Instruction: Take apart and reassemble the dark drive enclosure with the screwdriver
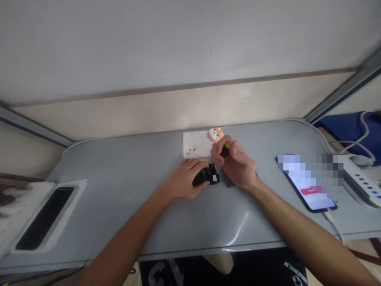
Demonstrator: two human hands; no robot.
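My left hand is closed around a small black electronic device on the desk, thumb below it and fingers above. Green circuit board parts and a small white label show on the device. Just to its right, my right hand grips the black and yellow handle of what looks like a screwdriver; its shaft and tip are hidden. A dark flat piece lies partly under my right hand. Behind the hands, several tiny dark screws rest on a white paper.
A round orange and white animal-face item sits at the paper's right corner. To the right lie a lit phone on a cable and a white power strip. A dark phone is at the left of the grey desk.
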